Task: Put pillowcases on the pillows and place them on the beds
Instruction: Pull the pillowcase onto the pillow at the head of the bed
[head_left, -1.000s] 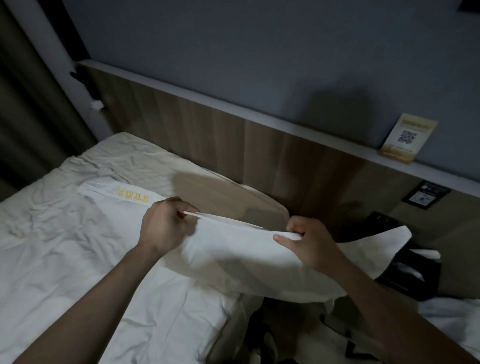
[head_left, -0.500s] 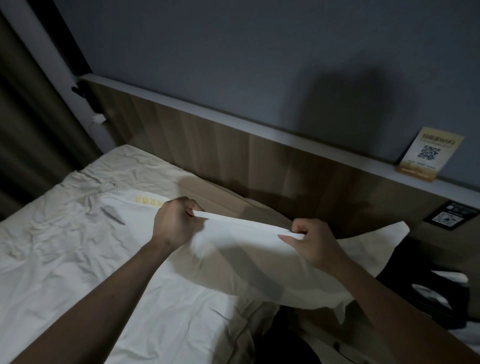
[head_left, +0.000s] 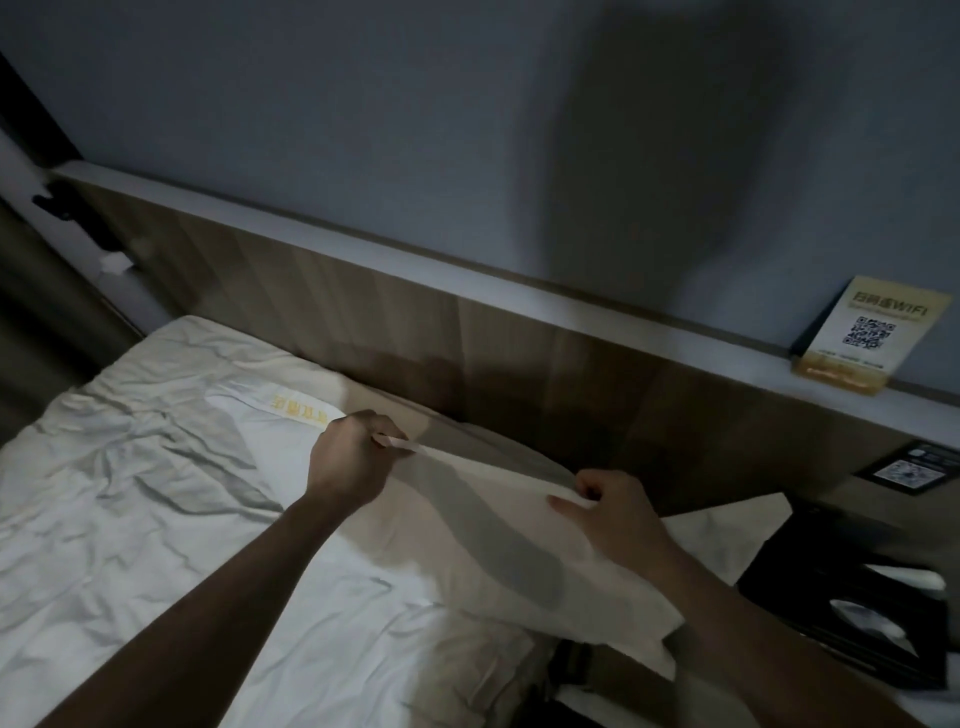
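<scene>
1. The left hand (head_left: 349, 460) is curled tight on the top edge of the white pillowcase (head_left: 483, 530), the hem pinched between thumb and bent fingers.
2. The right hand (head_left: 618, 517) pinches the same edge farther right, thumb laid flat along the cloth and the fingers folded behind it.
3. Between the two hands the hem runs taut, sloping down toward the right.
4. The pillowcase hangs from that edge over the right side of the bed (head_left: 130, 519); its lower corner droops past the mattress edge, and a far flap reaches right toward a dark box (head_left: 852, 597).
5. In this dim light it is hard to tell whether a pillow is inside the case; the cloth looks mostly flat.
6. A second white cloth with yellow lettering (head_left: 298, 409) lies on the rumpled sheet just left of the left hand.
7. The wooden headboard (head_left: 415, 332) runs along the far side, topped by a pale ledge.
8. A yellow WiFi sign (head_left: 868, 335) with a QR code stands on that ledge, far right.
</scene>
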